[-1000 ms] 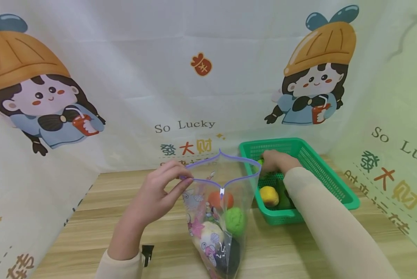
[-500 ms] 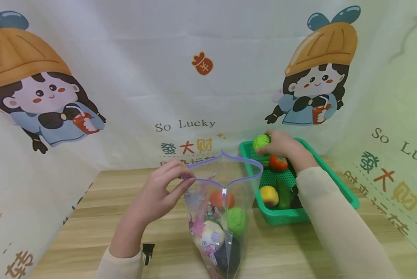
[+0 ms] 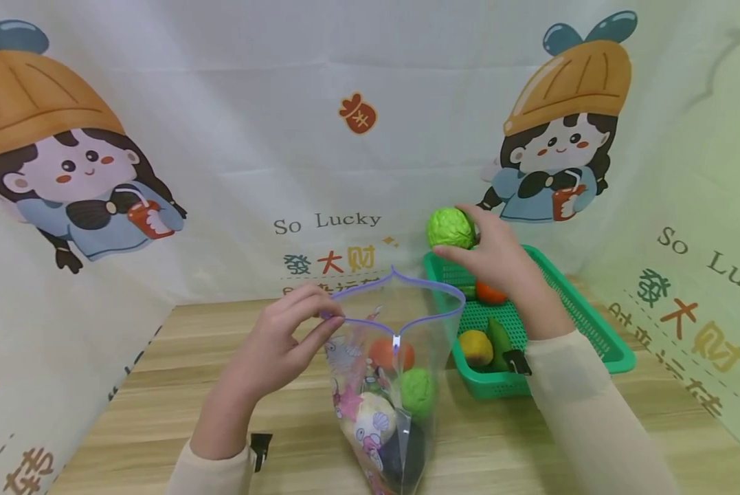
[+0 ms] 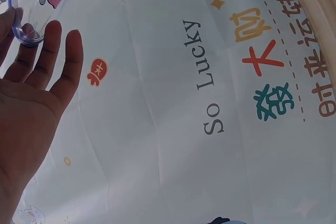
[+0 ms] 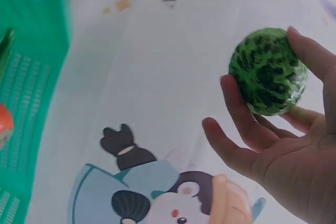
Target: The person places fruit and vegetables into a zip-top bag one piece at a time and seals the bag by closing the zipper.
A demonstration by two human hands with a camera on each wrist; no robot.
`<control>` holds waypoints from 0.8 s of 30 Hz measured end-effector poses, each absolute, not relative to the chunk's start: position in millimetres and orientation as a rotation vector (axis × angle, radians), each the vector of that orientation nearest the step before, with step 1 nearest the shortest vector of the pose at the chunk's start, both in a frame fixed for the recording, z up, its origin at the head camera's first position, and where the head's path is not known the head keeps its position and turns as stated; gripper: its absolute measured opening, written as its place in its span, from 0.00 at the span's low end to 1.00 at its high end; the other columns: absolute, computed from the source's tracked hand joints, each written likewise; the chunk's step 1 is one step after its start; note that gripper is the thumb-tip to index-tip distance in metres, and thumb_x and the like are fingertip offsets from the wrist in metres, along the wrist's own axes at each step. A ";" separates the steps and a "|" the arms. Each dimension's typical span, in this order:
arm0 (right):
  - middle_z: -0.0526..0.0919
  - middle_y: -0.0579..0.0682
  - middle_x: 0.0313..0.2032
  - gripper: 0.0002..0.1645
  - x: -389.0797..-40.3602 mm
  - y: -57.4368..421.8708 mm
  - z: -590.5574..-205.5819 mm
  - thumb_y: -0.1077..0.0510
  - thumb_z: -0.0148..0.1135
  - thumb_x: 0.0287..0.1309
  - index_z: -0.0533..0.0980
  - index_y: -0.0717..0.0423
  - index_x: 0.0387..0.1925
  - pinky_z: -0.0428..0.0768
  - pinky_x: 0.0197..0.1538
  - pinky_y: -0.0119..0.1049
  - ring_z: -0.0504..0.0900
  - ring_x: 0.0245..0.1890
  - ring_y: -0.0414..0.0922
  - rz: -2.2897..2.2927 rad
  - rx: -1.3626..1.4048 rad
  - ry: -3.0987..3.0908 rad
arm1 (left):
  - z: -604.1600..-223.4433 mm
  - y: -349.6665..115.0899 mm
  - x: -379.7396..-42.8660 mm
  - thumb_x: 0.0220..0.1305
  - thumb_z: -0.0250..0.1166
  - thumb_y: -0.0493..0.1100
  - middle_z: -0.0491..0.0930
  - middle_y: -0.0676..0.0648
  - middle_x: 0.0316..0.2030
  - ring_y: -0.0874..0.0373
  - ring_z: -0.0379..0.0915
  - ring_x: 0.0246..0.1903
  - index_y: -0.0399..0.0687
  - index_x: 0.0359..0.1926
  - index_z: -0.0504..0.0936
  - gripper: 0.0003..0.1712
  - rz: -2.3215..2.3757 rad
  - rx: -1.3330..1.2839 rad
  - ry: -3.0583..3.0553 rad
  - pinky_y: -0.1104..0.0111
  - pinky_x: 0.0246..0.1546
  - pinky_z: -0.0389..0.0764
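Observation:
My left hand [image 3: 292, 340] pinches the purple zip rim of a clear printed zip bag [image 3: 378, 392] at its left side. The bag's mouth gapes, and inside it show an orange-red round item [image 3: 391, 354], a green ball-like vegetable [image 3: 418, 392], a pale piece and a dark purple one. In the left wrist view, thumb and fingers meet at the bag's rim [image 4: 30, 39]. My right hand [image 3: 499, 254] grips a bright green cabbage [image 3: 450, 228] between thumb and fingers, above the back left of the green basket. The right wrist view shows this cabbage [image 5: 268, 72] held at the fingertips.
To the right of the bag stands the green plastic basket [image 3: 592, 330]. It holds a yellow fruit [image 3: 475, 348], a red-orange vegetable [image 3: 490, 292] and a long green vegetable [image 3: 499, 344]. A printed cloth [image 3: 252, 137] hangs behind the wooden table [image 3: 295, 440].
My right hand has lifted the cabbage up out of the basket and moved it slightly left, uncovering the red-orange vegetable. The left hand and the bag have stayed in place.

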State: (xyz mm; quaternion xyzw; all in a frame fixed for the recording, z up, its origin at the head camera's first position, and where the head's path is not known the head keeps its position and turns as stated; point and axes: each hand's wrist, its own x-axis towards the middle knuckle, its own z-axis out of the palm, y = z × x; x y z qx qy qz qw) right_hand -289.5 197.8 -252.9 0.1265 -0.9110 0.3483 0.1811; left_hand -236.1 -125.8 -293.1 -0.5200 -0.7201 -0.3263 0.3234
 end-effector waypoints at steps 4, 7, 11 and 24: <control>0.72 0.52 0.58 0.49 -268.5 189.7 -257.8 0.36 0.67 0.52 0.60 0.47 0.70 0.80 0.40 0.45 0.77 0.41 0.49 1.054 0.352 -2.434 | -293.4 -125.6 -236.2 0.57 0.66 0.30 0.78 0.54 0.37 0.63 0.73 0.37 0.44 0.36 0.81 0.07 -0.857 -1.361 -1.901 0.72 0.39 0.76; 0.72 0.49 0.58 0.49 -253.1 184.4 -263.5 0.35 0.67 0.50 0.61 0.44 0.70 0.81 0.37 0.42 0.79 0.40 0.46 1.139 0.350 -2.347 | -293.6 -125.6 -236.4 0.57 0.66 0.30 0.78 0.54 0.37 0.63 0.73 0.38 0.44 0.36 0.81 0.07 -0.856 -1.363 -1.899 0.72 0.39 0.76; 0.69 0.45 0.59 0.46 -232.7 179.6 -268.0 0.38 0.69 0.50 0.61 0.38 0.69 0.83 0.38 0.39 0.80 0.46 0.44 1.295 0.367 -2.244 | -293.6 -125.4 -236.5 0.57 0.66 0.30 0.78 0.53 0.37 0.63 0.73 0.38 0.44 0.36 0.81 0.08 -0.846 -1.372 -1.886 0.74 0.39 0.75; 0.73 0.45 0.55 0.43 -199.0 156.0 -265.8 0.40 0.70 0.51 0.58 0.44 0.62 0.81 0.38 0.43 0.77 0.48 0.44 1.257 0.595 -2.358 | -292.9 -124.6 -233.2 0.56 0.67 0.30 0.77 0.53 0.37 0.63 0.72 0.37 0.43 0.37 0.81 0.08 -0.836 -1.385 -1.886 0.76 0.39 0.74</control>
